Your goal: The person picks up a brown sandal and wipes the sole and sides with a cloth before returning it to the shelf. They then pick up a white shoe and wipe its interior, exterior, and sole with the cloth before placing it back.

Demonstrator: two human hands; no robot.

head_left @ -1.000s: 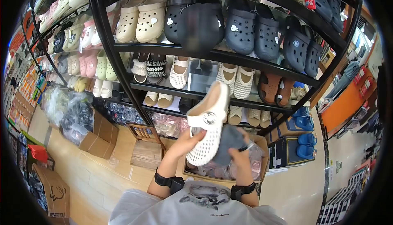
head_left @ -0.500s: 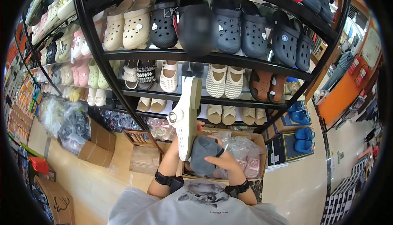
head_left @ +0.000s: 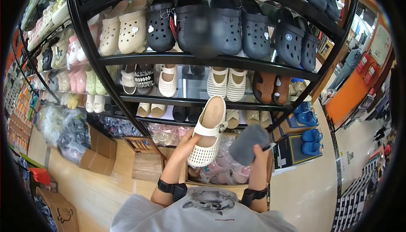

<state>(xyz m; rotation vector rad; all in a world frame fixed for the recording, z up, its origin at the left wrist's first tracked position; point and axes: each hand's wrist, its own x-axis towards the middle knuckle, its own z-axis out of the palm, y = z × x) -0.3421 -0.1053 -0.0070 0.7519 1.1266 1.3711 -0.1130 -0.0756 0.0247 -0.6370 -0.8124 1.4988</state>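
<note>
My left hand (head_left: pixel 185 147) is closed around the side of a white backless shoe (head_left: pixel 206 152) with a perforated toe, a strap and a round buckle. The shoe stands toe down, its beige insole facing me. To the right, my right hand (head_left: pixel 259 161) grips a dark grey cloth (head_left: pixel 248 146) by its right edge, with the thumb on top. A small pale tag shows at the cloth's edge. The cloth is slightly blurred and held apart from the shoe.
A black shoe rack (head_left: pixel 203 58) stands ahead, bearing several clogs and sandals. Below my hands is a cardboard box (head_left: pixel 269 164) of plastic-wrapped shoes. A wooden stool (head_left: pixel 148 165) stands left, and blue clogs (head_left: pixel 311 141) sit on a box at right.
The white shoe has turned from side-on to show its insole and strap. My right hand has moved right with the grey cloth, away from the shoe.
</note>
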